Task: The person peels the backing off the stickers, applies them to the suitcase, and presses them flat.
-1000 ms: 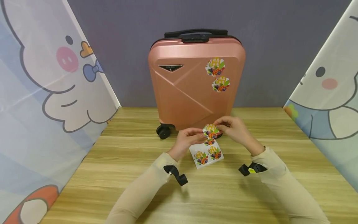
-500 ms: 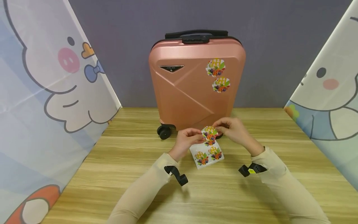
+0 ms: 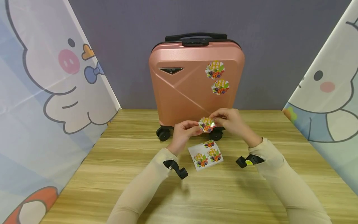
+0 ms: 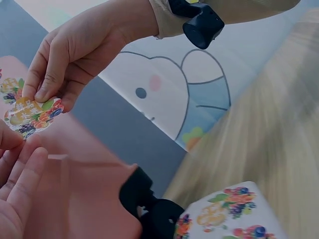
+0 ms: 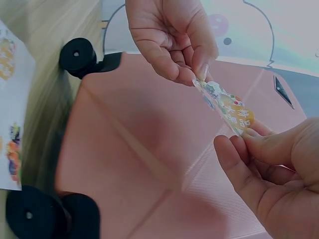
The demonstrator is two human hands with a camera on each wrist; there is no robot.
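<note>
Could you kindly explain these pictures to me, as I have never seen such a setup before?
There is no machine here: a person works with two bare hands, and a black camera sits on each wrist. The large picture comes from a camera on the head, looking forward and down; the other two come from the left and right wrists.

A pink suitcase stands upright on a wooden table, two round fruit stickers on its front. Before it lies a white sheet bearing more such stickers. The left hand and right hand pinch one loose sticker between them, by opposite edges.
</note>
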